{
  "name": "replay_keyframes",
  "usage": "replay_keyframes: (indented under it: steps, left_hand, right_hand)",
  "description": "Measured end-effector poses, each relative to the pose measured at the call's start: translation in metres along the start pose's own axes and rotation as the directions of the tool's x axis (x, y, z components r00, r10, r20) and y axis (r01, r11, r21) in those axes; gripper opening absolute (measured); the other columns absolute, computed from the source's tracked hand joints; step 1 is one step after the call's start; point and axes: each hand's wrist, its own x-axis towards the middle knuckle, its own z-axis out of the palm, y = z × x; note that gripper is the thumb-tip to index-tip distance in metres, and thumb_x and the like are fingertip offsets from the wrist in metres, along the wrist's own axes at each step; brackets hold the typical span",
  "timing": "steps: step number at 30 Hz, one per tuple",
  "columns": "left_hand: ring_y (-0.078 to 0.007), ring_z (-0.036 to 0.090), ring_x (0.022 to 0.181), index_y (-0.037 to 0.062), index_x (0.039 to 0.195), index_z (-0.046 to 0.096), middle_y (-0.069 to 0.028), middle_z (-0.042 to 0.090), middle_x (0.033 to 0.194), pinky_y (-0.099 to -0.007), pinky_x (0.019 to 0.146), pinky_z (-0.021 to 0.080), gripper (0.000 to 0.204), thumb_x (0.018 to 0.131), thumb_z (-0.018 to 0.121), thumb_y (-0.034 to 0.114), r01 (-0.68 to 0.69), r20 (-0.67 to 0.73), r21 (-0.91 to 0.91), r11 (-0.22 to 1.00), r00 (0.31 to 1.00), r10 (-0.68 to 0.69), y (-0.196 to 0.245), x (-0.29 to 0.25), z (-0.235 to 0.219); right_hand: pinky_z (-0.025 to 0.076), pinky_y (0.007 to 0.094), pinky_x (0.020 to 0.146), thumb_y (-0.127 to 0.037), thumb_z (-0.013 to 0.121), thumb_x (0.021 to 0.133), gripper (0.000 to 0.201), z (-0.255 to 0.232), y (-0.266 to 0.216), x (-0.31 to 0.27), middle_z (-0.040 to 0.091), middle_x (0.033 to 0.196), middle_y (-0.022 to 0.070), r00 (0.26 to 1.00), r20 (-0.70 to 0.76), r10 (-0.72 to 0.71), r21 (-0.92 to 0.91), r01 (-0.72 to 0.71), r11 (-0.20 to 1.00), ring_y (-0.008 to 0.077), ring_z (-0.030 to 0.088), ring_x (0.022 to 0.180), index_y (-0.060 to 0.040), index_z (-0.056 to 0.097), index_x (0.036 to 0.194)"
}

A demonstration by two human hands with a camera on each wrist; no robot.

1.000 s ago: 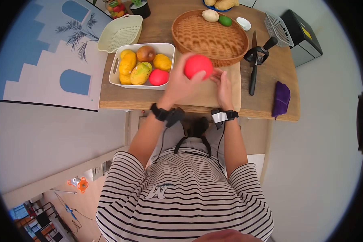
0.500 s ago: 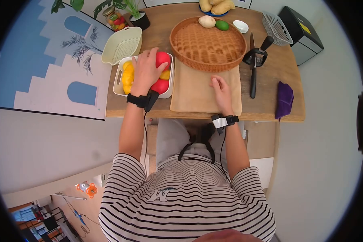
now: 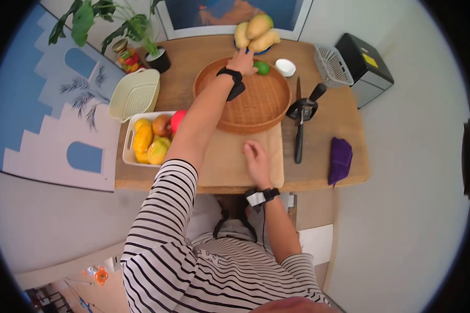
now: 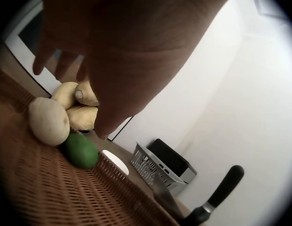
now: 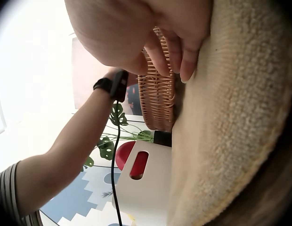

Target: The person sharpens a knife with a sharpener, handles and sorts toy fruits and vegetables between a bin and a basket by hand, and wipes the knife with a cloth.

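Observation:
My left hand point(image 3: 241, 62) reaches over the far rim of the round wicker basket point(image 3: 245, 117). In the left wrist view its fingers are extended above a pale oval fruit point(image 4: 48, 121), with a gap between. The hand hides that fruit in the head view. Beside it in the basket lies a green oval fruit point(image 3: 262, 68). My right hand point(image 3: 258, 164) rests on the beige cloth point(image 3: 227, 164) before the basket, fingers loosely bent and holding nothing. A red round fruit point(image 3: 178, 120) sits in the white bin point(image 3: 131, 156), partly behind the left forearm.
Yellow fruits point(image 3: 142, 138) and a brown one point(image 3: 162, 125) share the bin. Behind the basket, large yellow fruits point(image 3: 260, 27) sit on a blue plate. Right of the cloth lies a knife point(image 3: 299, 138) by a black-handled tool point(image 3: 316, 94). A green basket point(image 3: 136, 95) stands back left.
My left hand carried the red fruit left into the white bin, let it go, then reached to the basket's far rim. The right hand dropped onto the cloth and stayed there.

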Motion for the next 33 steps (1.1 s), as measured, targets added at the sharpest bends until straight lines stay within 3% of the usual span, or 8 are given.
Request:
replay_keyframes:
  steps: [4, 6, 13, 17, 20, 27, 29, 33]
  left_hand:
    - [-0.0424, 0.030, 0.137, 0.0257, 0.140, 0.042, -0.0115, 0.028, 0.151, -0.0706, 0.101, 0.032, 0.069, 0.079, 0.074, 0.026, 0.113, 0.014, 0.191, 0.975, 0.993, -0.118, 0.000, 0.013, 0.022]
    - [-0.0429, 0.030, 0.137, 0.0281, 0.143, 0.039, -0.0143, 0.032, 0.146, -0.0636, 0.097, 0.042, 0.079, 0.075, 0.078, 0.033, 0.208, 0.195, 0.205, 0.956, 0.949, -0.248, -0.010, 0.021, 0.030]
    - [-0.0449, 0.055, 0.114, 0.0172, 0.134, 0.046, -0.0218, 0.050, 0.126, -0.0515, 0.094, 0.049, 0.069, 0.075, 0.077, 0.035, 0.271, 0.129, 0.212, 0.939, 0.945, -0.302, -0.002, -0.002, 0.004]
    - [-0.0422, 0.057, 0.110, 0.0103, 0.132, 0.047, -0.0261, 0.055, 0.113, -0.0435, 0.091, 0.048, 0.069, 0.075, 0.075, 0.037, 0.237, 0.069, -0.202, 0.950, 0.971, -0.228, 0.054, -0.065, -0.057]
    - [-0.0399, 0.053, 0.107, 0.0077, 0.128, 0.049, -0.0239, 0.056, 0.109, -0.0438, 0.093, 0.045, 0.059, 0.079, 0.074, 0.031, -0.227, -0.356, -0.486, 0.844, 0.933, 0.047, 0.081, -0.159, -0.068]
    - [-0.0216, 0.061, 0.101, -0.0002, 0.121, 0.051, -0.0133, 0.061, 0.112, -0.0342, 0.087, 0.049, 0.047, 0.092, 0.065, 0.034, 0.152, 0.001, -0.811, 0.564, 0.966, -0.260, 0.061, -0.291, -0.015]
    - [-0.0193, 0.060, 0.103, 0.0016, 0.121, 0.053, -0.0094, 0.061, 0.114, -0.0328, 0.087, 0.049, 0.039, 0.099, 0.055, 0.034, 0.367, 0.362, -0.930, -0.027, 0.899, -0.245, 0.067, -0.301, -0.028]
    - [-0.0162, 0.058, 0.104, 0.0029, 0.123, 0.054, -0.0056, 0.060, 0.116, -0.0289, 0.086, 0.048, 0.040, 0.102, 0.049, 0.037, 0.199, 0.134, -0.965, 0.173, 0.936, -0.325, 0.049, -0.300, 0.025]
  right_hand:
    - [0.049, 0.0261, 0.080, -0.014, 0.057, 0.097, 0.021, 0.001, 0.003, 0.000, 0.059, 0.098, 0.0061, 0.999, 0.006, -0.036, -0.016, 0.036, 0.999, 0.0139, 0.062, 0.090, 0.0036, 0.060, 0.108]
    - [0.049, 0.0258, 0.080, -0.012, 0.057, 0.097, 0.019, 0.000, 0.000, 0.001, 0.057, 0.100, 0.0063, 0.999, 0.009, -0.045, -0.015, 0.045, 0.999, 0.0140, 0.062, 0.090, 0.0042, 0.060, 0.107]
    - [0.050, 0.0304, 0.079, -0.014, 0.059, 0.095, 0.019, 0.003, -0.011, -0.002, 0.060, 0.099, 0.0119, 1.000, 0.004, 0.003, 0.086, -0.003, 0.996, 0.0204, 0.063, 0.088, 0.0020, 0.061, 0.104]
    - [0.051, 0.0306, 0.080, -0.014, 0.061, 0.094, 0.028, 0.003, 0.013, 0.001, 0.061, 0.102, 0.0111, 0.999, 0.010, 0.031, 0.098, -0.032, 0.995, 0.0180, 0.062, 0.092, 0.0004, 0.057, 0.117]
    - [0.050, 0.0309, 0.085, -0.010, 0.067, 0.089, 0.056, 0.003, 0.015, 0.003, 0.058, 0.114, 0.0122, 1.000, -0.008, -0.028, 0.219, 0.029, 0.975, 0.0195, 0.059, 0.102, -0.0031, 0.042, 0.138]
    - [0.038, 0.0357, 0.108, -0.007, 0.079, 0.076, 0.089, -0.001, -0.034, -0.007, 0.043, 0.140, 0.0135, 0.942, 0.264, -0.207, 0.335, 0.112, 0.935, 0.0215, 0.044, 0.130, -0.0063, 0.028, 0.149]
    - [0.038, 0.0354, 0.107, -0.009, 0.079, 0.077, 0.084, -0.002, -0.030, -0.007, 0.045, 0.138, 0.0131, 0.940, 0.290, -0.179, 0.295, 0.090, 0.951, 0.0217, 0.046, 0.128, -0.0052, 0.032, 0.146]
    - [0.040, 0.0350, 0.105, -0.019, 0.073, 0.085, 0.063, -0.005, -0.020, -0.005, 0.052, 0.130, 0.0132, 0.958, 0.263, -0.114, 0.103, 0.090, 0.991, 0.0234, 0.051, 0.121, -0.0003, 0.041, 0.136]
